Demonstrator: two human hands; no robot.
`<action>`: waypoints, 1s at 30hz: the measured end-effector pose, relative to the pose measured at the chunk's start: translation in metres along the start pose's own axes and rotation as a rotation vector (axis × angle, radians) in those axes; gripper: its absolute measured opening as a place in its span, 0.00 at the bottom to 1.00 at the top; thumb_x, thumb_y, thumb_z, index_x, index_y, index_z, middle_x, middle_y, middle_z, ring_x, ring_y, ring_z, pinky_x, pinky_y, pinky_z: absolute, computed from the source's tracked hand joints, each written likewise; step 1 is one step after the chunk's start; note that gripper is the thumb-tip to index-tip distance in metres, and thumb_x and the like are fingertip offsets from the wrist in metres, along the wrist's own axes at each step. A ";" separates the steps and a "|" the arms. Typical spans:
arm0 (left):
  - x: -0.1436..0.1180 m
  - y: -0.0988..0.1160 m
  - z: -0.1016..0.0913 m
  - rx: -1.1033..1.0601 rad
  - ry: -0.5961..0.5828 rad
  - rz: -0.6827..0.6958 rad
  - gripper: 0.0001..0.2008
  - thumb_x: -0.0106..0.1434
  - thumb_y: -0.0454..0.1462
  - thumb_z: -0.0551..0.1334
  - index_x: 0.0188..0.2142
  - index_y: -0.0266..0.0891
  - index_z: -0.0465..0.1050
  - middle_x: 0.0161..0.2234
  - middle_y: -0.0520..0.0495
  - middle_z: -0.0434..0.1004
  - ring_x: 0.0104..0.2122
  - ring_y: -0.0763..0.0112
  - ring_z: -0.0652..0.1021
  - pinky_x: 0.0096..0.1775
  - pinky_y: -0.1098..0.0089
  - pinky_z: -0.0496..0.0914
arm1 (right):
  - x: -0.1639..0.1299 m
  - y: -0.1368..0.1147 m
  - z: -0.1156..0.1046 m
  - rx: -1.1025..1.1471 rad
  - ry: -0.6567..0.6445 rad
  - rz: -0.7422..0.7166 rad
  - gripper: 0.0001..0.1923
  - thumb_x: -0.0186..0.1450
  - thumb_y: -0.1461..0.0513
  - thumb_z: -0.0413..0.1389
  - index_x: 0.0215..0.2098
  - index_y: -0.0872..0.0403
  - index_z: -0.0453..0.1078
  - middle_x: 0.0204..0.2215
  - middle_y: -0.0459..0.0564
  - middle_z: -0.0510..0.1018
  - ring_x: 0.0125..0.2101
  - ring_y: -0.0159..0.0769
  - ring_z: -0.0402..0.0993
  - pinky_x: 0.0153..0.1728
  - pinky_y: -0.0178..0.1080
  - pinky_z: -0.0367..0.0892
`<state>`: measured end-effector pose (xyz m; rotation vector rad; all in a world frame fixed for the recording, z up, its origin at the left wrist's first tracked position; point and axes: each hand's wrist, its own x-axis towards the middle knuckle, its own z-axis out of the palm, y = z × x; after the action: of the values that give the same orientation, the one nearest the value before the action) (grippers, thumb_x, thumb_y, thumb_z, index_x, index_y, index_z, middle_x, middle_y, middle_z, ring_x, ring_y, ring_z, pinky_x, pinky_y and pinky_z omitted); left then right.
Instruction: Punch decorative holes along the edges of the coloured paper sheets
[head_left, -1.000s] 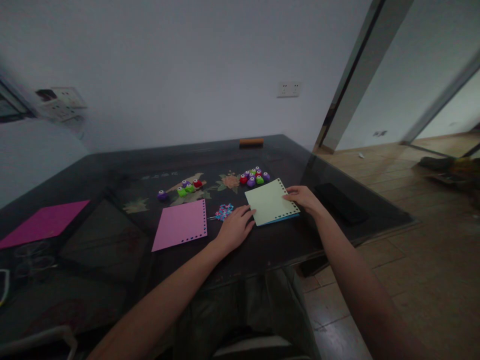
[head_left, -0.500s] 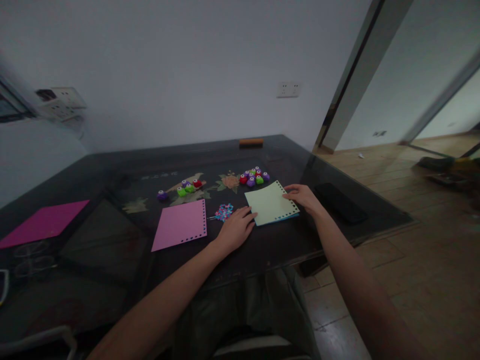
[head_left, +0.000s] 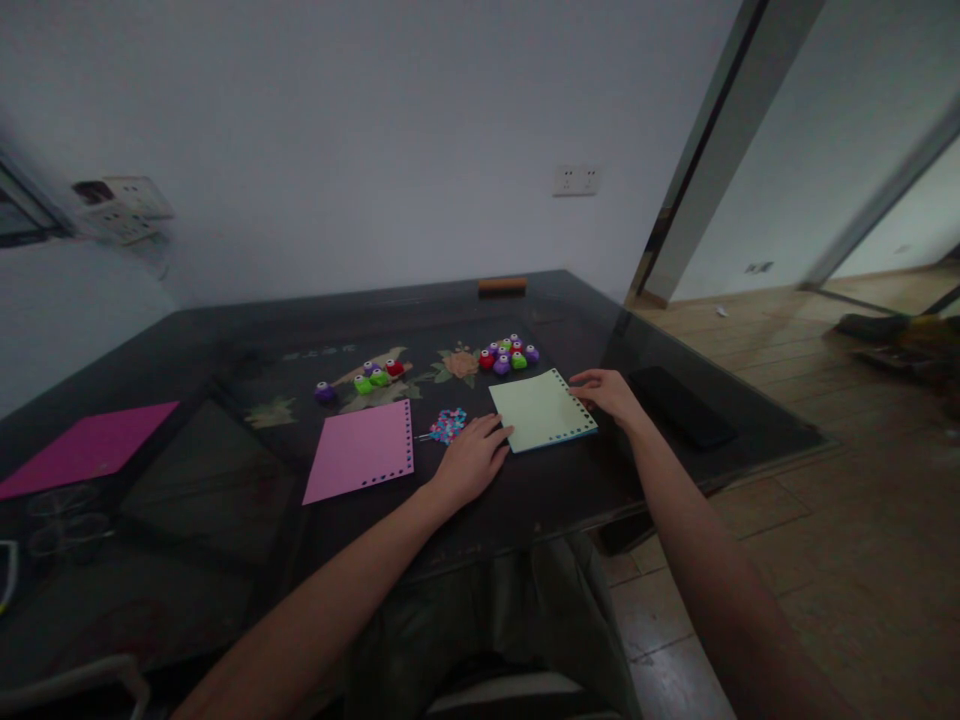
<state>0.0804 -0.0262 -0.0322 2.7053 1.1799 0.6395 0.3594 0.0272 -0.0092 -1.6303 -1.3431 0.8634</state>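
Head view: left fingers (head_left: 496,436) touch green paper (head_left: 541,410) on table (head_left: 525,505).

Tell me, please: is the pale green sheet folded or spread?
Spread: the pale green sheet shows one broad face with no visible crease, and holes line two of its edges.

A brown bar (head_left: 502,286) lies near the wall (head_left: 375,150), which bears a white socket plate (head_left: 577,181)

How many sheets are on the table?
4: magenta sheet at far left, pink sheet left of centre, pale green sheet between left hand and right hand, blue sheet peeking beneath it. More may be hidden.
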 end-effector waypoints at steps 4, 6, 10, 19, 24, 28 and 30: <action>0.000 -0.001 0.000 0.013 0.017 0.005 0.19 0.64 0.36 0.55 0.55 0.38 0.66 0.56 0.40 0.67 0.56 0.61 0.67 0.57 0.58 0.61 | 0.003 0.002 -0.002 -0.094 0.076 0.002 0.08 0.54 0.67 0.60 0.34 0.60 0.72 0.19 0.46 0.74 0.17 0.27 0.69 0.19 0.29 0.64; 0.000 -0.001 0.000 0.018 0.018 0.005 0.19 0.64 0.37 0.55 0.54 0.39 0.66 0.55 0.41 0.67 0.56 0.61 0.67 0.57 0.58 0.61 | 0.005 0.004 -0.002 -0.124 0.098 -0.001 0.07 0.55 0.67 0.60 0.34 0.60 0.73 0.20 0.47 0.75 0.18 0.27 0.69 0.19 0.29 0.65; 0.000 -0.002 0.001 0.016 0.011 0.005 0.19 0.64 0.37 0.54 0.54 0.38 0.66 0.55 0.40 0.68 0.55 0.61 0.67 0.57 0.58 0.61 | 0.007 0.007 0.001 -0.108 0.099 -0.012 0.07 0.55 0.67 0.59 0.33 0.60 0.74 0.22 0.49 0.76 0.20 0.27 0.70 0.21 0.29 0.67; 0.000 0.001 -0.007 -0.027 0.046 0.016 0.14 0.63 0.36 0.55 0.49 0.38 0.69 0.52 0.42 0.70 0.53 0.62 0.68 0.56 0.59 0.61 | 0.005 0.005 0.003 -0.060 0.078 -0.011 0.06 0.56 0.68 0.59 0.33 0.60 0.74 0.23 0.50 0.76 0.20 0.27 0.71 0.21 0.29 0.68; -0.002 0.006 -0.018 -0.031 0.060 0.030 0.06 0.61 0.33 0.57 0.37 0.40 0.71 0.43 0.47 0.74 0.46 0.64 0.71 0.50 0.61 0.65 | 0.005 0.004 0.003 -0.068 0.090 0.002 0.06 0.56 0.69 0.58 0.33 0.60 0.73 0.23 0.50 0.76 0.20 0.27 0.70 0.21 0.30 0.69; -0.003 0.006 -0.018 -0.044 0.043 0.045 0.07 0.60 0.32 0.58 0.38 0.41 0.71 0.41 0.47 0.74 0.44 0.64 0.71 0.49 0.62 0.65 | 0.005 0.004 0.004 -0.076 0.085 0.001 0.06 0.56 0.68 0.58 0.33 0.60 0.73 0.23 0.49 0.76 0.20 0.27 0.71 0.21 0.30 0.69; -0.002 0.006 -0.016 -0.047 0.038 0.049 0.08 0.60 0.32 0.58 0.39 0.41 0.71 0.41 0.47 0.74 0.44 0.63 0.71 0.49 0.61 0.65 | 0.004 0.003 0.004 -0.073 0.077 0.010 0.06 0.56 0.68 0.58 0.33 0.60 0.73 0.23 0.49 0.75 0.19 0.27 0.70 0.21 0.30 0.70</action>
<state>0.0759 -0.0331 -0.0167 2.7025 1.0956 0.7195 0.3578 0.0319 -0.0137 -1.7104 -1.3275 0.7577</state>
